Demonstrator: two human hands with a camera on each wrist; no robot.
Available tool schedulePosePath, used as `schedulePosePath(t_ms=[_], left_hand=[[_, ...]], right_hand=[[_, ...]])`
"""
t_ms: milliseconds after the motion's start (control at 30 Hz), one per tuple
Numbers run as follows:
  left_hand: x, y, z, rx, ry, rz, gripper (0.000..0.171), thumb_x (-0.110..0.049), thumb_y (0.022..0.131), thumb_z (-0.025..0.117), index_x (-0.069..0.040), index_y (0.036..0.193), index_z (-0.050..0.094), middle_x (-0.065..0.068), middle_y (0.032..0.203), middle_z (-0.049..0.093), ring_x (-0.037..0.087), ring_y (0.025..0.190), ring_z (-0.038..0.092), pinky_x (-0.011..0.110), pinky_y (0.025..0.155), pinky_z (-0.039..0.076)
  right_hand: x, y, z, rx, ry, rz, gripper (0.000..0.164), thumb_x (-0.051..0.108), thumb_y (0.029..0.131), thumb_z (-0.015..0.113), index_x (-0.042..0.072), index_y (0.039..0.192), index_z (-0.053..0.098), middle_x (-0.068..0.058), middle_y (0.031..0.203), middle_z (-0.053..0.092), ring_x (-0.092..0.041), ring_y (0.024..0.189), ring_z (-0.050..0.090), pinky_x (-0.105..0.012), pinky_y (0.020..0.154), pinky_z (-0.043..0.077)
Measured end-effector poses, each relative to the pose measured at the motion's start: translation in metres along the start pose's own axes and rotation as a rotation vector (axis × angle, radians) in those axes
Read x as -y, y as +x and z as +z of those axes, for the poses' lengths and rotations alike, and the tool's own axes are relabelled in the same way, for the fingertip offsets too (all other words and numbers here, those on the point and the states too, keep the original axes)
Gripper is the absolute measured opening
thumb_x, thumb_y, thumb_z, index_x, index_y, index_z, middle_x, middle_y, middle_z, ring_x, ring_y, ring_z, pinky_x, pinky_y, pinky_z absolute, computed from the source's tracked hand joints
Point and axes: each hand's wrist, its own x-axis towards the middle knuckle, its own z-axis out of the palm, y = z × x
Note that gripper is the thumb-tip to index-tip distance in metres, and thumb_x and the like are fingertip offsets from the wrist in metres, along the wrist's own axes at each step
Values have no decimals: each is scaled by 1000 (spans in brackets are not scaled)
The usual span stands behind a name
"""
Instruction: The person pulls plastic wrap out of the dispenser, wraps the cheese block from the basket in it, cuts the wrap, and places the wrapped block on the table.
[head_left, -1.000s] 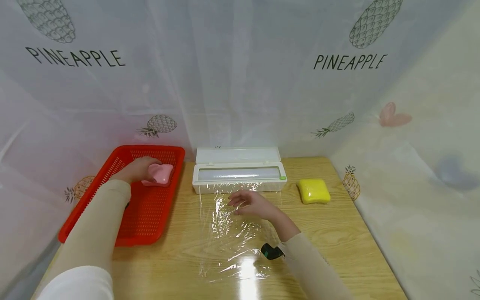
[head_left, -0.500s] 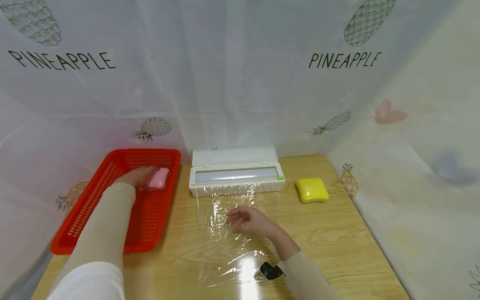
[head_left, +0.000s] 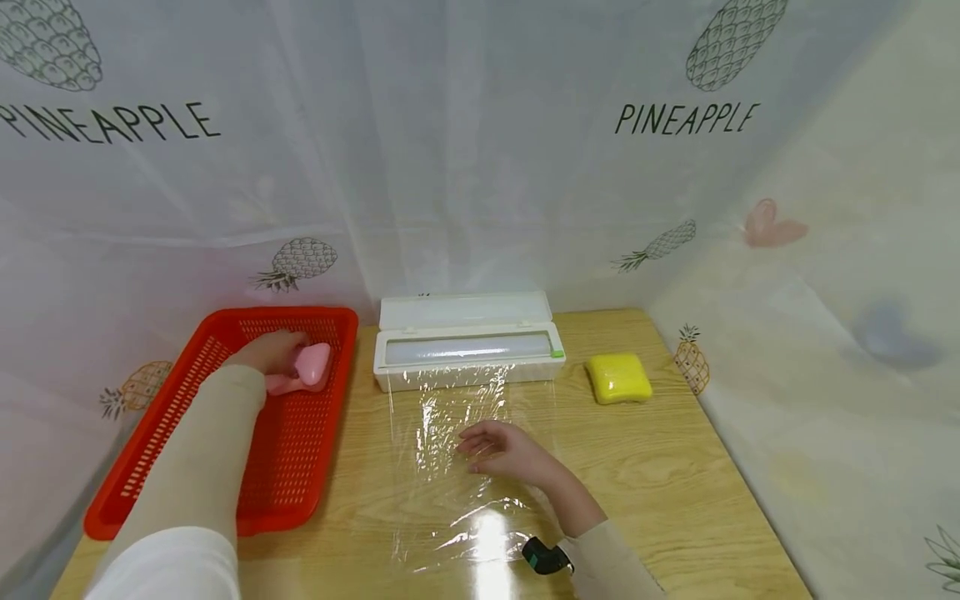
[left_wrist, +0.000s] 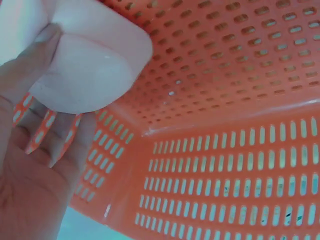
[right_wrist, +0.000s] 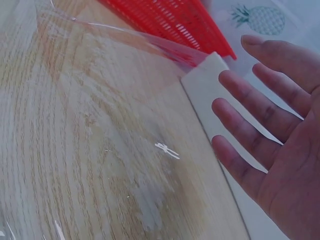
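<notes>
Left hand (head_left: 272, 352) grips a pink object (head_left: 312, 364) inside red basket (head_left: 288, 471). Right hand (head_left: 504, 452), fingers relaxed, above clear film (head_left: 438, 500). Backdrop (head_left: 450, 183) reads "PINEAPPLE" twice.

Right hand (head_left: 498, 452) drawn back from the white box (head_left: 465, 332), pink block (head_left: 313, 364) turned in the left hand (head_left: 273, 352)

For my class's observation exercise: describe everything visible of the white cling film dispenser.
The white cling film dispenser is a long, low box, apparently plastic. Its lid stands open at the back. The framed top opening shows a pale roll, with a small green piece at the right end. Clear film runs forward over the front. The box rests near the back of the wooden tabletop, right of the red basket; the right hand is in front, apart from it.
</notes>
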Motion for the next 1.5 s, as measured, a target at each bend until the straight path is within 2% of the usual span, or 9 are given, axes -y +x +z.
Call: schedulePosePath(t_ms=[67,233,400,567,700,900,1133,1333,1500], left_hand=[[1,-2,-4,-27,13,21,27,-24,95,61,-8,117,61,12,105,61,31,96,52,46,85,46],[-2,-5,-17,-128,198,157,21,-15,93,63,-3,110,66,14,100,66,32,90,55,54,88,46],[-16,-17,-30,-185,292,211,18,-4,91,61,1,107,68,16,98,66,33,88,56,56,88,46],[-34,-36,-40,-248,312,214,21,1,90,60,3,110,67,21,101,65,36,90,56,56,88,46],[-52,-53,-41,-303,259,225,24,1,87,63,4,111,65,21,103,65,36,89,56,55,86,47],[-82,-78,-30,-374,189,281,28,4,83,68,5,111,65,22,106,62,36,93,53,53,86,46],[-124,-109,-9,-424,160,331,32,2,82,68,4,114,65,15,97,58,30,86,51,46,79,48],[-151,-125,20,-464,104,383,32,4,81,69,1,112,67,9,92,57,24,81,51,39,72,48],[-172,-133,51,-506,84,443,31,4,78,73,-1,108,69,7,92,57,22,79,50,35,68,47]], right_hand=[[2,-2,-1,-3,-2,-7,48,-2,83,73,-8,126,55,-22,116,64,-38,108,60,-30,90,50],[5,-7,-2,-18,5,-27,47,-4,83,71,-10,126,54,-25,116,63,-42,106,59,-30,89,50],[9,-10,-3,-54,24,-25,47,-6,83,70,-9,127,54,-24,115,64,-44,106,58,-30,88,50],[13,-12,-3,-56,7,-20,45,-5,85,69,-9,126,54,-21,115,65,-46,107,57,-31,89,50],[13,-14,-1,-64,22,-15,44,-6,85,68,-9,126,54,-21,115,64,-47,107,56,-30,89,50],[16,-18,6,-81,57,-59,44,-7,85,67,-10,126,53,-24,116,63,-46,107,57,-33,91,50],[29,-21,15,-140,54,-93,43,0,86,71,-5,126,56,-22,118,63,-41,108,58,-43,95,47],[38,-21,24,-211,76,-197,46,-6,84,70,-10,127,53,-28,123,58,-46,112,54,-54,96,45],[49,-21,31,-236,175,-237,52,-8,81,72,-7,130,52,-27,133,50,-44,119,50,-57,98,42]])
